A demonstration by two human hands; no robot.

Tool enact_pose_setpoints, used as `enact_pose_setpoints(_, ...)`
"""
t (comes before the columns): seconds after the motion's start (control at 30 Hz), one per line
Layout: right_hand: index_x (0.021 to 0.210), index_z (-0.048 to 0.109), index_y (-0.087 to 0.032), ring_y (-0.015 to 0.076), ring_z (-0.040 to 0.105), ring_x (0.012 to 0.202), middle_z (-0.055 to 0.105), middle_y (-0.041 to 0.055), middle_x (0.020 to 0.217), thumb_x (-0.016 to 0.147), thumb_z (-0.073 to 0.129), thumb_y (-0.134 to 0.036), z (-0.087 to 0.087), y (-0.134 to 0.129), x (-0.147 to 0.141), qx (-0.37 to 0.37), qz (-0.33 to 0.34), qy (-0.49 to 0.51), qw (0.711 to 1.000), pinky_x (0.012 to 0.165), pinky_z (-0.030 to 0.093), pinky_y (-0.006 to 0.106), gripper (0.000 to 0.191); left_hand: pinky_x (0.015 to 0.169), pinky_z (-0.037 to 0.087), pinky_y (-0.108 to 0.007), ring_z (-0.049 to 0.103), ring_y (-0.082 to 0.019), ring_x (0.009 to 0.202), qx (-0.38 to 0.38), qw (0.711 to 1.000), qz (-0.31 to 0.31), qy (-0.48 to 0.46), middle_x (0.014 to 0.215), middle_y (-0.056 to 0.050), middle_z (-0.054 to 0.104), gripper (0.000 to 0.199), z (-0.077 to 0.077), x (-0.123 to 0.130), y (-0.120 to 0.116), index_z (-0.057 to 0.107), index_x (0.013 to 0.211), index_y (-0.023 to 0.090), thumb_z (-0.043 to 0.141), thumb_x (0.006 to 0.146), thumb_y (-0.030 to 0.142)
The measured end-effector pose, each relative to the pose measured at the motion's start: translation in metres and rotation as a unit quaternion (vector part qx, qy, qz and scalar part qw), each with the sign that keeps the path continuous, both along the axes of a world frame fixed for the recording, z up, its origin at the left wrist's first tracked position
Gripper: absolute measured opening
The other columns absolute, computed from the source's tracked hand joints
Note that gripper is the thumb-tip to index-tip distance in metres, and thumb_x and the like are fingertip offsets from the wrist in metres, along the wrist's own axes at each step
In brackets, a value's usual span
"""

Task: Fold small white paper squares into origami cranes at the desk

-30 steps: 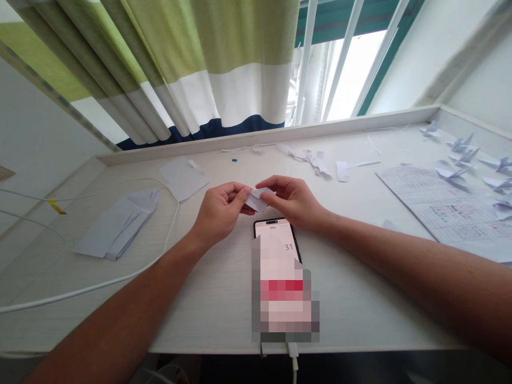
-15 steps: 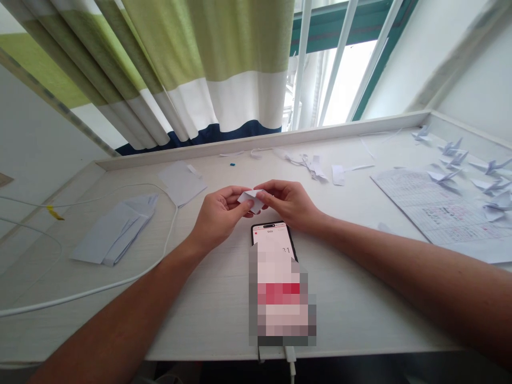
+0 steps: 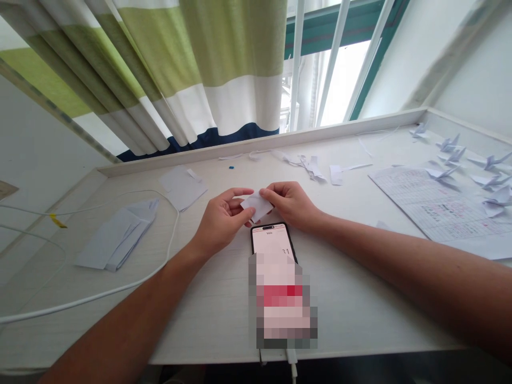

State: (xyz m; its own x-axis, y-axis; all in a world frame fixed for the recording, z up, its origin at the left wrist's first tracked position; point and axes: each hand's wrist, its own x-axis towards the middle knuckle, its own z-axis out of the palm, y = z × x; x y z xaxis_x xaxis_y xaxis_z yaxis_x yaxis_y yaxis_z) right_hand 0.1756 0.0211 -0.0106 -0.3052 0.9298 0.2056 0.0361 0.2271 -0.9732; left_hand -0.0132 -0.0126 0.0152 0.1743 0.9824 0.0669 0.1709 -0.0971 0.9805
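A small folded piece of white paper [image 3: 256, 206] is held up between both hands, just beyond the top of a phone [image 3: 276, 241]. My left hand [image 3: 224, 216] pinches its lower left side, thumb in front and index finger stretched out above. My right hand [image 3: 290, 202] grips the upper right corner between thumb and bent fingers. The fingers behind the paper are partly hidden. The phone lies face up on the white desk, its lower part blurred out and a white cable at its bottom end.
Several folded paper cranes [image 3: 442, 173] stand at the right around a written sheet [image 3: 420, 202]. Paper scraps [image 3: 312, 169] lie at the back. Folded papers [image 3: 122, 232] and a paper stack [image 3: 184, 186] are at the left, near a looping white cable [image 3: 172, 240].
The paper now shows a flat, square face where a pointed fold was visible before. My right thumb has moved up to its top corner, and the left index finger has straightened.
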Motion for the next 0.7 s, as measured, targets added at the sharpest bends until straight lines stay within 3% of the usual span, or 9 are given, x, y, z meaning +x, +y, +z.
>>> enact_pose_setpoints(0.07, 0.093, 0.07, -0.019, 0.0189, 0.068, 0.081, 0.074, 0.0057, 0.089, 0.096, 0.067, -0.039, -0.001, -0.002, 0.001, 0.083, -0.052, -0.026, 0.995, 0.073, 0.057, 0.035, 0.021, 0.065, 0.063, -0.029, 0.076, -0.019, 0.065, -0.011, 1.0, 0.016, -0.01, 0.074, -0.004, 0.08, 0.047, 0.001, -0.001, 0.001, 0.069, 0.122, 0.011, 0.082, 0.079, 0.025)
enact_pose_setpoints(0.13, 0.111, 0.069, -0.02, 0.0218, 0.069, 0.094, 0.074, 0.0089, 0.107, 0.096, 0.067, -0.029, -0.001, -0.005, 0.003, 0.214, -0.11, -0.062, 0.969, 0.084, 0.058, 0.04, 0.018, 0.066, 0.064, -0.031, 0.077, -0.019, 0.066, -0.023, 0.999, 0.044, -0.023, 0.078, -0.005, 0.081, 0.051, 0.001, -0.003, 0.003, 0.067, 0.125, 0.011, 0.083, 0.078, 0.024)
enact_pose_setpoints(0.2, 0.114, 0.069, -0.022, 0.0242, 0.068, 0.101, 0.073, 0.0092, 0.11, 0.098, 0.065, -0.023, -0.001, -0.005, 0.006, 0.333, -0.098, -0.118, 0.93, 0.089, 0.057, 0.043, 0.016, 0.066, 0.064, -0.031, 0.077, -0.019, 0.067, -0.031, 0.997, 0.063, -0.038, 0.086, -0.007, 0.082, 0.055, 0.0, -0.004, 0.005, 0.066, 0.127, 0.012, 0.084, 0.077, 0.023)
enact_pose_setpoints(0.3, 0.113, 0.071, -0.024, 0.0267, 0.067, 0.109, 0.076, 0.0091, 0.115, 0.101, 0.065, -0.021, -0.004, -0.002, 0.009, 0.446, -0.018, -0.201, 0.872, 0.094, 0.056, 0.047, 0.014, 0.066, 0.064, -0.031, 0.077, -0.017, 0.066, -0.036, 0.996, 0.065, -0.056, 0.094, -0.008, 0.083, 0.054, 0.0, -0.006, 0.006, 0.066, 0.125, 0.012, 0.085, 0.076, 0.024)
enact_pose_setpoints(0.37, 0.117, 0.072, -0.023, 0.0266, 0.067, 0.115, 0.077, 0.0091, 0.121, 0.104, 0.063, -0.02, -0.005, 0.002, 0.011, 0.478, 0.024, -0.243, 0.844, 0.096, 0.055, 0.046, 0.016, 0.066, 0.064, -0.03, 0.076, -0.017, 0.066, -0.041, 0.995, 0.063, -0.063, 0.093, -0.008, 0.082, 0.051, -0.001, -0.006, 0.007, 0.067, 0.123, 0.012, 0.086, 0.076, 0.023)
enact_pose_setpoints(0.47, 0.116, 0.072, -0.022, 0.0235, 0.069, 0.111, 0.079, 0.0076, 0.119, 0.108, 0.058, -0.02, -0.005, 0.005, 0.012, 0.495, 0.051, -0.268, 0.825, 0.097, 0.054, 0.043, 0.017, 0.067, 0.063, -0.032, 0.075, -0.018, 0.065, -0.056, 0.994, 0.063, -0.072, 0.085, -0.008, 0.081, 0.045, 0.0, -0.006, 0.006, 0.069, 0.117, 0.01, 0.084, 0.076, 0.023)
enact_pose_setpoints(0.7, 0.115, 0.067, -0.019, 0.0214, 0.072, 0.096, 0.08, 0.0103, 0.109, 0.108, 0.054, -0.016, 0.003, 0.002, 0.015, 0.515, 0.029, -0.233, 0.825, 0.087, 0.055, 0.038, 0.015, 0.086, 0.064, -0.042, 0.08, -0.024, 0.079, -0.088, 0.986, 0.024, -0.138, 0.084, -0.01, 0.081, 0.037, 0.002, -0.008, 0.005, 0.073, 0.111, 0.009, 0.079, 0.08, 0.028)
